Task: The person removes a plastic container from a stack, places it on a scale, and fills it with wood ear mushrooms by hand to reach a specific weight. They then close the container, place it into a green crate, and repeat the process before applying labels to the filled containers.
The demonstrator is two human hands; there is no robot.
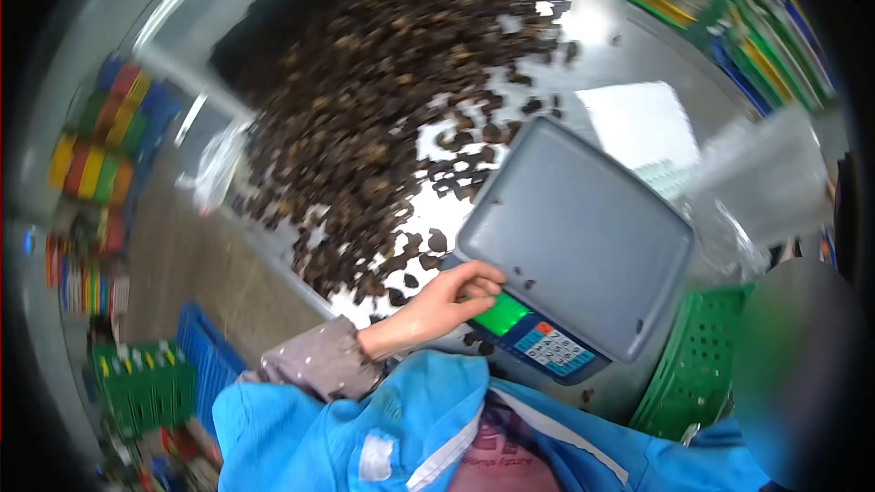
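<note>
My left hand lies at the near left corner of a digital weighing scale, its fingers bent inward by the green lit display. Whether they pinch something small is hidden. The scale's grey tray carries only a few dark crumbs. Beyond my hand spreads a big heap of dark brown, curled flat pieces, perhaps dried mushrooms, on a shiny metal table. Below the tray sits the blue keypad. My right hand does not show.
A green perforated crate stands right of the scale. White paper and a clear plastic bag lie behind it. Another clear bag hangs at the table's left edge. Stacked coloured crates and a blue crate are on the left.
</note>
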